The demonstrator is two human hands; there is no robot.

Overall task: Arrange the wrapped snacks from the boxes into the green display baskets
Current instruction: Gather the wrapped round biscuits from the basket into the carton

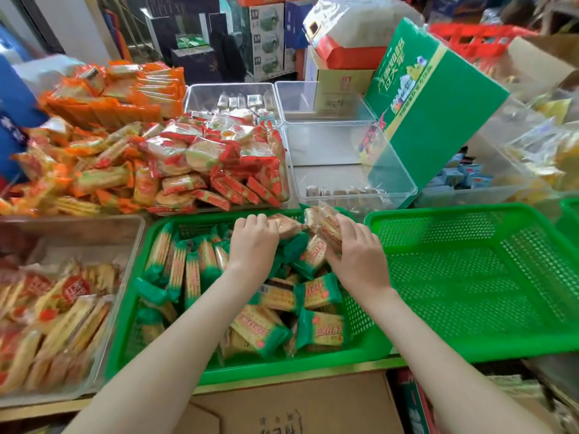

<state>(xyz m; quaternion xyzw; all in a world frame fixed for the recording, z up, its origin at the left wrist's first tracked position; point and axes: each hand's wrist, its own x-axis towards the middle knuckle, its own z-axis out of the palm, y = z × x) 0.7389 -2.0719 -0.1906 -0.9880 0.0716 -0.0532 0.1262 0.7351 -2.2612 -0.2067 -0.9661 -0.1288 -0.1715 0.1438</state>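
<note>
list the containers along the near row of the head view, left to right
clear tray of orange-labelled snacks → green basket of green-wrapped snacks → empty green basket → edge of a third green basket. The left hand and right hand grip packets over the second.

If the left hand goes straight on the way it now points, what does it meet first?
Probably the far rim of the green basket, just beyond the pack that the left hand holds; behind it lie the red-wrapped snacks. Depth is unclear.
</note>
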